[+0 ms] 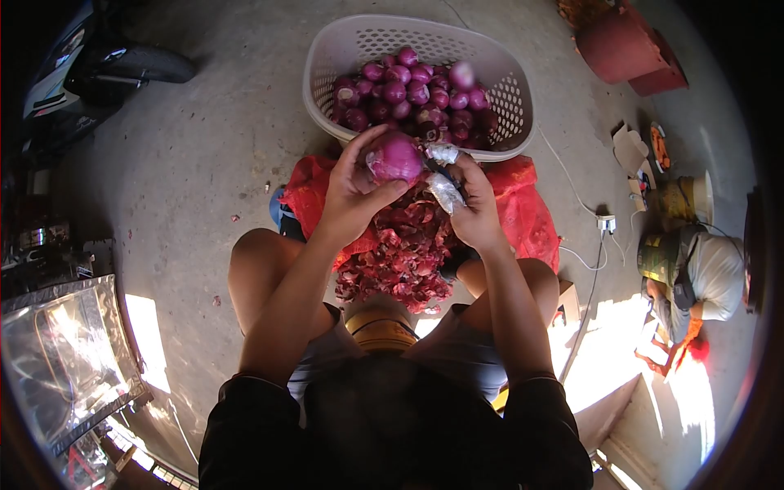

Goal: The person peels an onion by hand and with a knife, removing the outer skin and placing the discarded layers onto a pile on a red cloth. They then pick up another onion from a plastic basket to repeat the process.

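A large red onion [394, 158] is held in my left hand [357, 189], fingers behind it and thumb along its lower side. My right hand [476, 200] is closed on a small dark tool [447, 175] at the onion's right side; silvery wrapping covers parts of the thumb and a finger. The tool's blade cannot be made out clearly. Below both hands lies a heap of dry onion skins [396, 257] on red mesh bags [523, 208]. Beyond the hands, a light plastic basket [322, 61] holds several purple onions [416, 91].
A yellow bucket [381, 331] stands between the knees. White cables and a plug [606, 223] lie on the floor to the right. Another person [710, 273] is bent over at the far right. A motorcycle wheel [147, 63] is at upper left, red containers [629, 49] at upper right.
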The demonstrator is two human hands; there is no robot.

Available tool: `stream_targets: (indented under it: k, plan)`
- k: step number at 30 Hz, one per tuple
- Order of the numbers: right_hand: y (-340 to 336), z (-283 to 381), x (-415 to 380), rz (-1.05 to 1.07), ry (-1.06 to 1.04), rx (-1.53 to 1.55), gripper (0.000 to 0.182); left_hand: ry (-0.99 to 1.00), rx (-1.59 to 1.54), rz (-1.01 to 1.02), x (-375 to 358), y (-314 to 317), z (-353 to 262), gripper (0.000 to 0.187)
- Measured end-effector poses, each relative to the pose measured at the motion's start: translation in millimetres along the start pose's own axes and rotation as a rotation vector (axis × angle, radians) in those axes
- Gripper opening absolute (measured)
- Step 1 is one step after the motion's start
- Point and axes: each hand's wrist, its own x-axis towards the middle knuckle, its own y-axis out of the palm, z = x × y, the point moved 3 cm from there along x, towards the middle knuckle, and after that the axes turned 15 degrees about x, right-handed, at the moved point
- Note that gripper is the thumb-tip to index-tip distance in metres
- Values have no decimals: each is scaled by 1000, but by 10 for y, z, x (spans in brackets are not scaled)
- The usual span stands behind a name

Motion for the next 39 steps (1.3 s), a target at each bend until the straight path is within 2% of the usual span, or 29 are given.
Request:
stream_targets:
  k: [4,5,8,9,12,16,21,22,25,27,33,36,38,39]
  plan:
    - [37,107,21,-45,30,254,54,-16,-39,-8,4,-23,15,68]
    - [56,141,27,-24,24,213,60,-22,-44,-9,5,-24,13,69]
    - [-3,41,-61,37,187,-93,60,-39,-55,-2,3,-16,13,70]
    - [4,-18,-61,16,116,-161,60,-44,-56,6,-2,-10,15,70]
    - [20,-128,-21,32,52,-41,53,-36,-32,1,-5,18,30,70]
    - [16,-165,-45,16,-2,-99,44,-44,73,-63,-4,22,96,69]
    - [30,-74,15,-36,14,-39,37,-155,-86,-60,-27,1,56,66]
    - [43,-6,55,-63,-56,-45,35,-171,-115,-47,-33,-1,47,65]
    - [3,-62,43,-90,18,87,35,-137,-43,-36,-43,-10,27,65]
    - [-12,-64,3,-103,108,88,36,-145,-129,-44,-42,-9,34,67]
    - [16,-35,51,-144,49,253,36,-136,-232,-47,-37,-18,30,70]
    - [-25,-48,45,-215,48,157,33,-116,-327,-59,-27,-21,34,70]
    - [-87,53,61,-367,53,230,31,-98,-402,-36,-17,-55,49,70]
    - [-161,54,91,-378,51,280,30,-88,-433,-18,-13,-107,31,70]
